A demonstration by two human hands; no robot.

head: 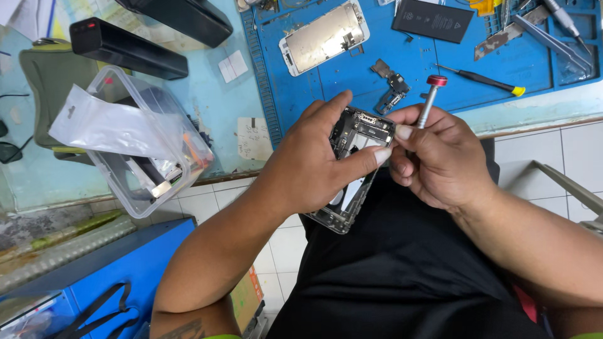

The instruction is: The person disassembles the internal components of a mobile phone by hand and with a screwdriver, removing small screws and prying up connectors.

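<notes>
Head view: your left hand (314, 163) grips the opened phone chassis (355, 169) over your lap, right hand (440, 157) pinching the red-capped screwdriver (429, 100) at its 1 o'clock; screen (323, 36) and battery (433, 20) already off on the worktop (301, 88) at 12, internals remaining.

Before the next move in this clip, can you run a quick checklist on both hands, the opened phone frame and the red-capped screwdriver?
1. Opened phone frame, silver rim with exposed parts, held firmly in the left hand: ok.
2. Slim metal screwdriver with red cap gripped in the right hand: ok.
3. Screwdriver tip seated on a screw: cannot tell, fingers hide it.
4. Frame supported by the bench: not ok, it is held over the lap, off the blue work mat.
5. Detached white-edged screen panel lying apart on the mat: ok.
</notes>
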